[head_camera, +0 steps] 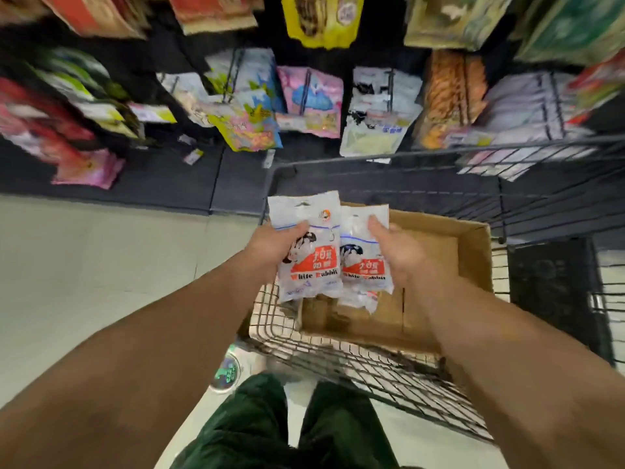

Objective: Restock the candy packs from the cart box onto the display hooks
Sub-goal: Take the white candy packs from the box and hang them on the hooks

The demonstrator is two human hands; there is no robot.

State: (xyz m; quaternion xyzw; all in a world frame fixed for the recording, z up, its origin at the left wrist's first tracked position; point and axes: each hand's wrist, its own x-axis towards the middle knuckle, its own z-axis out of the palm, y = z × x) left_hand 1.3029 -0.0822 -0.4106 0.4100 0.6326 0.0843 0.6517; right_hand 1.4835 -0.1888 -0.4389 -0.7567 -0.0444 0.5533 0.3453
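With my left hand (275, 243) and right hand (397, 255) each clamped on a white plastic White Rabbit candy pack (306, 247), I'd lift both clear of the brown cardboard box (449, 252), holes up, toward the far hooks.

Both forearms (176, 336) are bare, with no sleeves, watch or rings in view. The legs wear dark green trousers (257, 431), the loose fabric creased near the knees.

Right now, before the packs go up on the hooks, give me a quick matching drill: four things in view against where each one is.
Things:
1. left hand
2. right hand
3. cardboard box
4. matching white packs

Places:
A. inside the wire cart
B. hanging on the display
C. gripping the nearer White Rabbit pack
D. on the pack behind

Pairs: 1-C, 2-D, 3-A, 4-B
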